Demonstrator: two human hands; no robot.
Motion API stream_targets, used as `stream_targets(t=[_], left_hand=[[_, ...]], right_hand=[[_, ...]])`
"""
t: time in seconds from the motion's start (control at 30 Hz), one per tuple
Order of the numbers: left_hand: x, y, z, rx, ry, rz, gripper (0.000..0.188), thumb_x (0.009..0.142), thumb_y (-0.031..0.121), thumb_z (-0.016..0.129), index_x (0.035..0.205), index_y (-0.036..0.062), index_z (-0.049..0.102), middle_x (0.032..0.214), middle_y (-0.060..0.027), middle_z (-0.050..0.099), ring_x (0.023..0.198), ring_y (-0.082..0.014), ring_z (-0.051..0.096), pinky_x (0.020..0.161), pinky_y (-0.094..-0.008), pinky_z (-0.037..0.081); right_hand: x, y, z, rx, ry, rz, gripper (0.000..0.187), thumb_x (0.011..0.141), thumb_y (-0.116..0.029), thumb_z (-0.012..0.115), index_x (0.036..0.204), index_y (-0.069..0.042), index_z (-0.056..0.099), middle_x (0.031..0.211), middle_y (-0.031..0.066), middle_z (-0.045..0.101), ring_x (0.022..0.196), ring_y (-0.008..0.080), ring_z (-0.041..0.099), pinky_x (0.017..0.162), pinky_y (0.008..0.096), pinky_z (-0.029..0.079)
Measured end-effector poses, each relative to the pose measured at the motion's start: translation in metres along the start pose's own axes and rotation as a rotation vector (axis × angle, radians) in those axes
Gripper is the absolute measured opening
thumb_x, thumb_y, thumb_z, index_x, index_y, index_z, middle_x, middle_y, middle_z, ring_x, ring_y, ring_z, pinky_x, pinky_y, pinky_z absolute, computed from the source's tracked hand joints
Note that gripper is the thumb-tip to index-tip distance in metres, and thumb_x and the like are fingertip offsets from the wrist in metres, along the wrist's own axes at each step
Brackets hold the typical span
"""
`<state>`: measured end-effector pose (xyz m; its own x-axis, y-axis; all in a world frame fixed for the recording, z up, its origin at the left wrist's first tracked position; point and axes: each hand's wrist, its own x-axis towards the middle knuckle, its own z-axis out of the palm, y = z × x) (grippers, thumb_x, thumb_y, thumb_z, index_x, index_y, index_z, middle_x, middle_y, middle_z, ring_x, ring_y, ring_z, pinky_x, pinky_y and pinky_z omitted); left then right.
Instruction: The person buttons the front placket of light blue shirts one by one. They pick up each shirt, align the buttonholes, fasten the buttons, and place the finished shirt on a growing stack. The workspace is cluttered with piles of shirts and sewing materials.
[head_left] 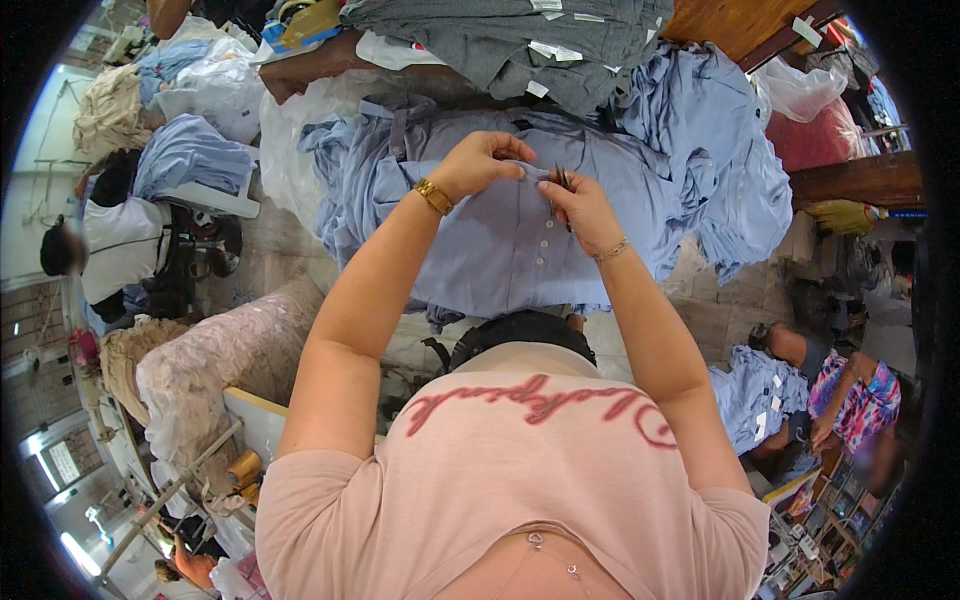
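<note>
A light blue button-up shirt point(480, 250) lies spread on a heap of like garments before me, its row of white buttons running toward me. My left hand point(488, 162) pinches the shirt's edge between thumb and fingers. Close beside it on the right, my right hand point(588, 212) is closed around small dark thread snips point(561, 181), partly covered by the fingers. Its thumb and fingertip meet at the same raised bit of cloth. Whether the blades touch a thread is too small to tell.
Grey garments with white tags point(510, 45) are stacked behind the shirt; more blue garments point(715, 150) hang over at the right. A large wrapped bundle point(235, 360) stands at left. One person point(125, 235) sits far left, another point(855, 390) at right with blue garments.
</note>
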<state>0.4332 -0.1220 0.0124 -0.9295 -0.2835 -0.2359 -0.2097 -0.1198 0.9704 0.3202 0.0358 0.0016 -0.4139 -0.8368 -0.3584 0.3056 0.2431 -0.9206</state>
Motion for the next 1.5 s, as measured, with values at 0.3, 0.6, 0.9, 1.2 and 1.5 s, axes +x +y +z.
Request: stream_targets(t=[0.3, 0.6, 0.9, 1.2, 1.5], left_hand=[[-0.009, 0.007, 0.000, 0.035, -0.022, 0.025, 0.025, 0.076, 0.007, 0.057, 0.100, 0.0016, 0.059, 0.089, -0.0035, 0.058, 0.082, -0.0097, 0.051, 0.074, -0.0209, 0.039], [-0.034, 0.019, 0.010, -0.042, -0.072, -0.055, 0.026, 0.077, 0.008, 0.058, 0.103, 0.0025, 0.056, 0.083, -0.0011, 0.058, 0.076, -0.0068, 0.051, 0.068, -0.0187, 0.039], [-0.060, 0.029, 0.031, 0.553, 0.083, 0.252, 0.008, 0.071, 0.010, 0.065, 0.079, 0.0088, 0.065, 0.072, -0.0003, 0.058, 0.070, -0.0107, 0.053, 0.065, -0.0225, 0.038], [-0.106, 0.010, 0.085, 1.051, 0.614, 1.085, 0.014, 0.058, 0.010, 0.067, 0.065, 0.0194, 0.059, 0.070, 0.0078, 0.050, 0.063, -0.0105, 0.046, 0.073, -0.0317, 0.032], [-0.108, 0.000, 0.085, 1.033, 0.582, 1.067, 0.015, 0.057, 0.006, 0.065, 0.063, 0.0178, 0.057, 0.066, 0.0056, 0.049, 0.061, -0.0120, 0.047, 0.073, -0.0332, 0.034]], right_hand=[[-0.014, -0.001, 0.000, 0.110, -0.012, 0.031, 0.017, 0.074, -0.009, 0.064, 0.087, -0.002, 0.054, 0.065, -0.0025, 0.050, 0.049, 0.0041, 0.038, 0.045, 0.0166, 0.030], [-0.035, 0.001, -0.010, 0.353, -0.054, 0.063, 0.019, 0.074, -0.010, 0.064, 0.087, -0.003, 0.053, 0.061, -0.0039, 0.046, 0.046, 0.0048, 0.037, 0.045, 0.0177, 0.030], [-0.063, -0.006, -0.003, 0.015, 0.036, -0.154, 0.013, 0.074, -0.011, 0.065, 0.082, -0.005, 0.058, 0.068, -0.0031, 0.051, 0.053, 0.0063, 0.042, 0.048, 0.0190, 0.033], [-0.108, 0.002, 0.003, -0.656, 0.343, -0.987, 0.020, 0.062, 0.006, 0.064, 0.075, -0.008, 0.056, 0.076, 0.0047, 0.057, 0.056, 0.0142, 0.051, 0.049, 0.0231, 0.041], [-0.117, 0.011, -0.002, -0.685, 0.311, -1.077, 0.020, 0.063, 0.007, 0.062, 0.074, -0.007, 0.054, 0.078, 0.0052, 0.056, 0.057, 0.0151, 0.051, 0.050, 0.0241, 0.041]])
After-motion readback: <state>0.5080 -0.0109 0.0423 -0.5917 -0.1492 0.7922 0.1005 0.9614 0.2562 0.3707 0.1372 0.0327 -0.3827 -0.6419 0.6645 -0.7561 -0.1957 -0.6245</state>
